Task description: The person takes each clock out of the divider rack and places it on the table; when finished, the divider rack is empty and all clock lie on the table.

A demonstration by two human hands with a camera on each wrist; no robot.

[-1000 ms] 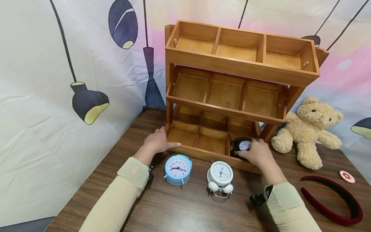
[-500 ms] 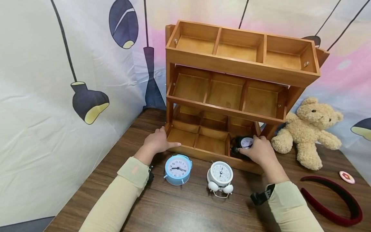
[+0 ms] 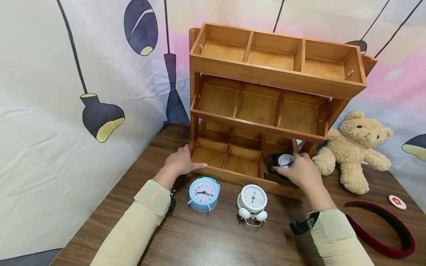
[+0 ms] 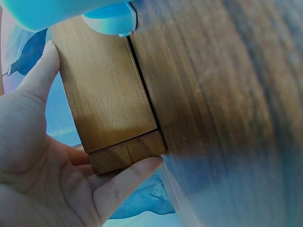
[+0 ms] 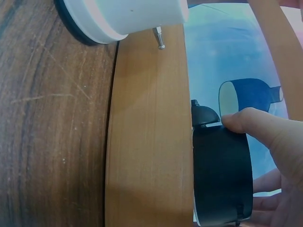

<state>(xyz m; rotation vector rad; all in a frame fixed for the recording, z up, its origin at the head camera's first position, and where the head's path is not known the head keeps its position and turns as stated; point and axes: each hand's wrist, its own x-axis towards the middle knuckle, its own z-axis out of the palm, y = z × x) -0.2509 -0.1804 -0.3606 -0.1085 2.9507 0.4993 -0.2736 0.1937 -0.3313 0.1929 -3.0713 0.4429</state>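
A three-tier wooden shelf with divided trays stands on the table. At the left end of its bottom tray, my left hand grips the corner; the thumb lies over the front edge and the fingers go round the end. My right hand holds a black twin-bell alarm clock in the bottom tray's right compartment. The clock's dial faces up and its right side is hidden by the hand. In the right wrist view the thumb presses the clock's black case beside a bell.
In front of the shelf lie a blue alarm clock and a white twin-bell alarm clock, dials up. To the right are a teddy bear, a dark red headband and a round flower badge. A printed cloth hangs behind.
My right hand has shifted slightly to the right with the black clock, and more of the clock's dial and bells show. The left hand has stayed at the shelf corner.
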